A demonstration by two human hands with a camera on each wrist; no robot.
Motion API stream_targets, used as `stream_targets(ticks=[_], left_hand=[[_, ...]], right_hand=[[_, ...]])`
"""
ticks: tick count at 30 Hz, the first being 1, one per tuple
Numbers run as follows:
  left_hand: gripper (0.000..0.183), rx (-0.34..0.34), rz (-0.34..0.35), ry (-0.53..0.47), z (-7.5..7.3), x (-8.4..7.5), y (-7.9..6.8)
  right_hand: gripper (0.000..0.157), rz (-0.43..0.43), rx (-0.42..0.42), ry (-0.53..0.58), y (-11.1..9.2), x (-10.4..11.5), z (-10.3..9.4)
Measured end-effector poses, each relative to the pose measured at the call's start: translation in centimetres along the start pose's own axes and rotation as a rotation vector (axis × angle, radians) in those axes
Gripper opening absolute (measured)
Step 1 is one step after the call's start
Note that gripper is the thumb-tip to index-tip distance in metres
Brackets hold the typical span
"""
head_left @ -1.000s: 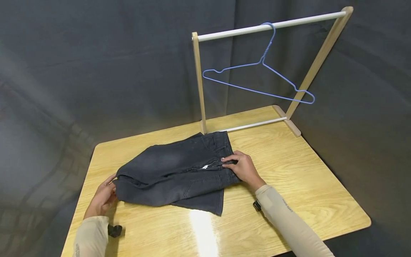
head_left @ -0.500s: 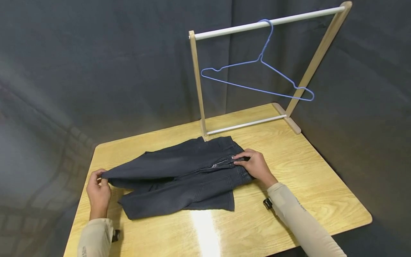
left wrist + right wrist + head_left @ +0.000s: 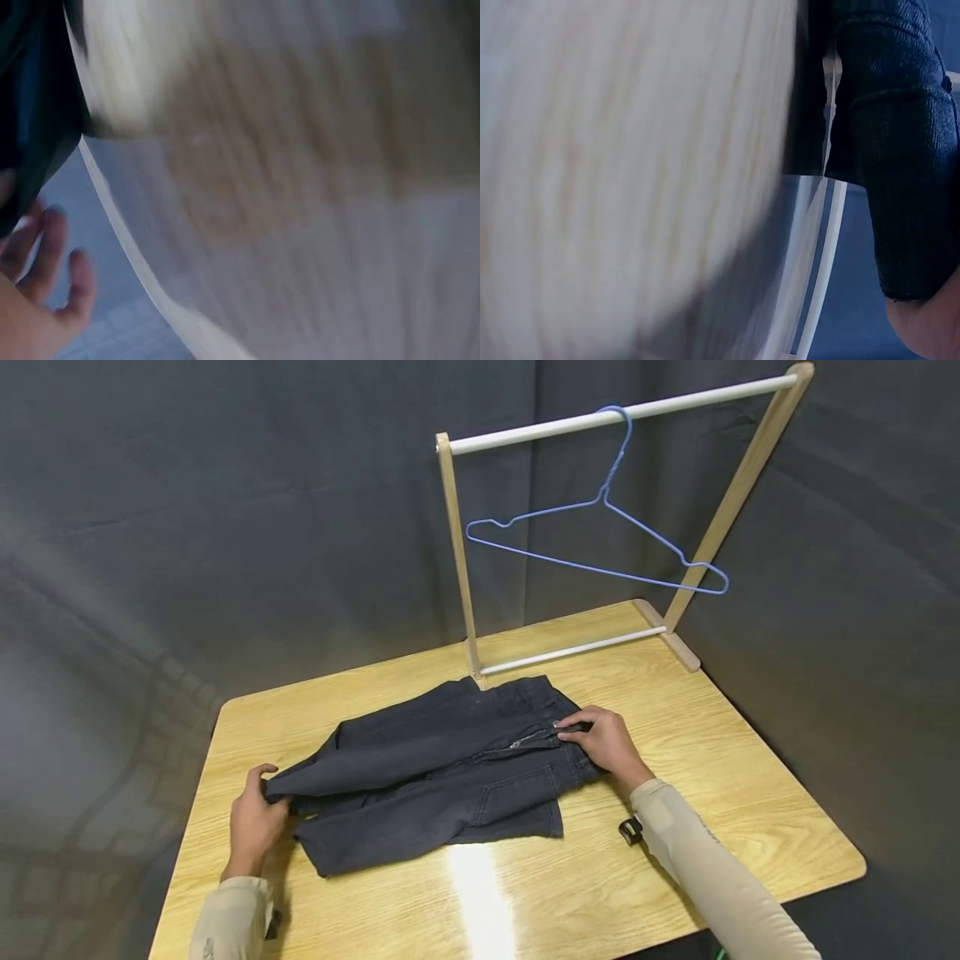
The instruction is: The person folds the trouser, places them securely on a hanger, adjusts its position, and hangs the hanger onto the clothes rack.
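Observation:
A pair of dark jeans (image 3: 442, 735) lies across the table, waistband to the right and legs to the left, with the zip (image 3: 531, 737) partly undone. At the far leg's end, my left hand (image 3: 255, 822) holds the cloth edge, which is lifted a little. Its fingers (image 3: 46, 251) look blurred and bent beside the dark fabric in the left wrist view. Thumb and forefinger of my right hand (image 3: 606, 743) pinch the waistband by the button. The right wrist view shows the waistband cloth hanging over that hand's lower edge, hiding most of the fingers.
Behind the jeans stands a wooden rack (image 3: 459, 560) with a white top bar (image 3: 540, 433). A blue wire hanger (image 3: 577, 508) hangs from it. The wood-grain table (image 3: 712, 793) has rounded corners, and dark curtains surround its back and sides.
The jeans have shifted right with my right hand, and the two legs have come apart. My left hand moved from the near leg to the far one, drew it left, then came back rightward.

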State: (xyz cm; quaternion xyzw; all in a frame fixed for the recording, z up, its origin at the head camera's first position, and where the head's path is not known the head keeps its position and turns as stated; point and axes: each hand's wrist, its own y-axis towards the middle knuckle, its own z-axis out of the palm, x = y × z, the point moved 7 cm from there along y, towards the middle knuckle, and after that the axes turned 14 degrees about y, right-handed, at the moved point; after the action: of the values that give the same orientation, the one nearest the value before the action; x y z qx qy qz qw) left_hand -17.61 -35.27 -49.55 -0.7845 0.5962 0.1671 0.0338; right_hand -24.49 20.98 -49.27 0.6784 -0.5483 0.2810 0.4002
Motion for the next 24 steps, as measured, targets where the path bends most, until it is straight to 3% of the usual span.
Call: stream_targets(ticks=[2, 7, 9, 10, 12, 16, 18, 20, 21, 22, 24], left_hand=[[0.048, -0.137, 0.044, 0.000, -1.1, -0.3, -0.1], [0.043, -0.537, 0.239, 0.083, -4.7, -1.5, -1.1], [0.043, -0.596, 0.243, 0.123, -5.4, -1.3, -1.3], [0.042, -0.585, 0.219, 0.135, -5.4, -1.1, -1.3], [0.042, -0.454, 0.129, 0.133, -4.8, -0.4, -0.8], [0.044, 0.004, -0.062, 0.174, -1.4, 1.4, -0.5], [0.046, 0.150, -0.083, 0.199, -0.2, 1.7, -0.7], [0.044, 0.172, -0.064, 0.196, 0.1, 1.6, -0.8], [0.040, 0.137, -0.047, 0.197, 0.0, 1.4, -0.7], [0.036, 0.071, -0.031, 0.197, -0.4, 1.1, -0.7], [0.030, -0.125, -0.014, 0.177, -1.7, 0.7, -0.7]], right_hand=[[0.016, -0.026, -0.026, 0.011, 0.1, 0.1, -0.3], [0.016, -0.042, -0.122, 0.042, 0.2, -0.2, -2.0], [0.015, -0.027, -0.164, 0.036, 0.2, -0.6, -3.0], [0.015, -0.019, -0.182, 0.031, 0.2, -0.9, -3.5], [0.014, 0.003, -0.189, 0.015, 0.2, -1.4, -4.1], [0.013, 0.059, -0.146, -0.009, 0.3, -2.1, -4.1], [0.013, 0.076, -0.139, -0.011, 0.4, -2.3, -4.0], [0.013, 0.079, -0.160, -0.018, 0.5, -2.3, -4.1], [0.014, 0.076, -0.175, -0.021, 0.6, -2.2, -4.2], [0.014, 0.073, -0.191, -0.027, 0.6, -2.2, -4.3], [0.014, 0.062, -0.220, -0.035, 0.6, -2.0, -4.6]])
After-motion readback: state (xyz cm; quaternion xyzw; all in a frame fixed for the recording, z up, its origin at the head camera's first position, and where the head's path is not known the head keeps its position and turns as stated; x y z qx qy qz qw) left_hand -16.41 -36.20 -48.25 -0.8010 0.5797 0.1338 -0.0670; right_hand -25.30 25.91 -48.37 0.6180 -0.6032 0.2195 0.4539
